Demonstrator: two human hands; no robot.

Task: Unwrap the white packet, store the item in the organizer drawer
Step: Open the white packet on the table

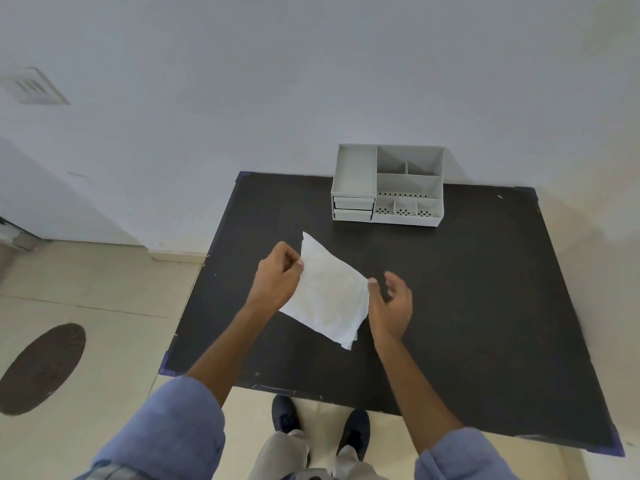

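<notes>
A white packet (329, 292), folded paper with crinkled faces, is held above the middle of the black table (467, 289). My left hand (277, 277) pinches its left edge between thumb and fingers. My right hand (391, 304) is at the packet's right edge, thumb tip touching the corner, fingers spread apart. What is inside the packet is hidden. The grey organizer (388, 183) stands at the table's far edge against the wall. Its two small drawers (353, 208) are stacked at its lower left, both pushed in.
The organizer's top holds several open compartments, all bare. A white wall runs behind the table. Tiled floor lies to the left, with a dark round cover (41, 368). My shoes (320, 424) show below the table's near edge.
</notes>
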